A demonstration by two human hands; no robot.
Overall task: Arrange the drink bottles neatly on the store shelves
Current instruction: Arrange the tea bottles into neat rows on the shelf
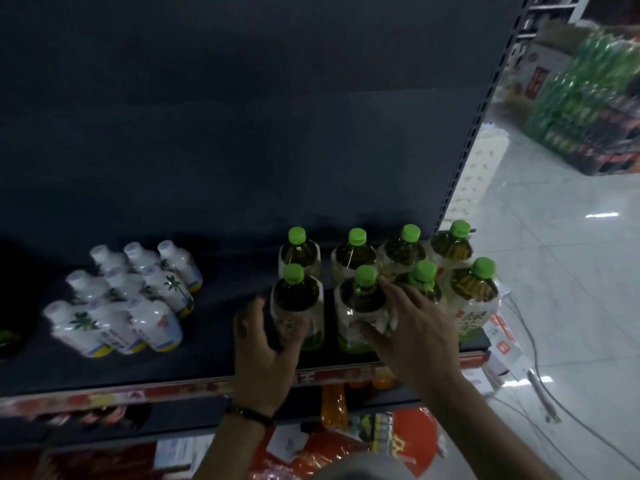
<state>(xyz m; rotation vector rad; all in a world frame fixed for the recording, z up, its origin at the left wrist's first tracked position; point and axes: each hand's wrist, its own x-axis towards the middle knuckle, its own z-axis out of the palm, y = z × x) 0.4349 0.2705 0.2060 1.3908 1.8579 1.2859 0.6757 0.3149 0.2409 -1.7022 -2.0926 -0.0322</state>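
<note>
The left hand point(266, 344) is clamped on the front-left tea bottle point(298, 303), thumb across the label and fingers curled round its far side. The right hand point(412, 327) lies on the second front bottle point(362, 306) with its fingers spread and fairly straight, touching the shoulder and label rather than wrapped round, so it reads as steadying, not gripping. Both bottles stand upright on the shelf point(214, 341), at about 6 o'clock within the block of green-capped bottles point(353, 254), which fills the shelf's 3 o'clock end in two rows of four. The back row looks evenly spaced; the front row is nearly level with it, though the two bottles in hand stand a little apart from each other and from their neighbours toward 3 o'clock. At 9 o'clock, well apart from the teas, a block of white bottles point(124, 289) stands three by three, already tidy. A bare stretch of shelf lies between the two groups. By my judgement the arranging is well along: what seems left is closing up the front row, and perhaps filling the gap. An orange bottle point(334, 405) shows on the shelf below, at 6 o'clock.
</note>
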